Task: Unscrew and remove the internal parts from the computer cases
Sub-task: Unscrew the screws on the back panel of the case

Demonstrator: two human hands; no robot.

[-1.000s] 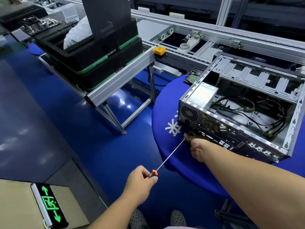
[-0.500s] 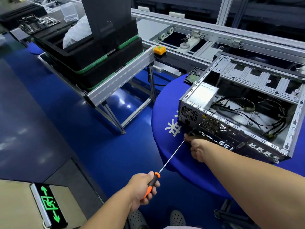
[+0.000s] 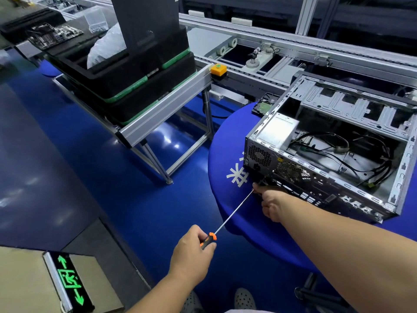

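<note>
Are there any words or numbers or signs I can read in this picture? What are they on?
No words or numbers are readable.
Exit sign on the floor: glowing green arrows and a running figure, no letters.
Blue table cover: a white snowflake-like mark, partly hidden, no text.
Computer case back panel: a small yellow label, too small to read.
Yellow button box on the conveyor frame: no text visible.

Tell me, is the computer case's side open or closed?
Open: the computer case has no side panel, exposing cables inside.
</note>
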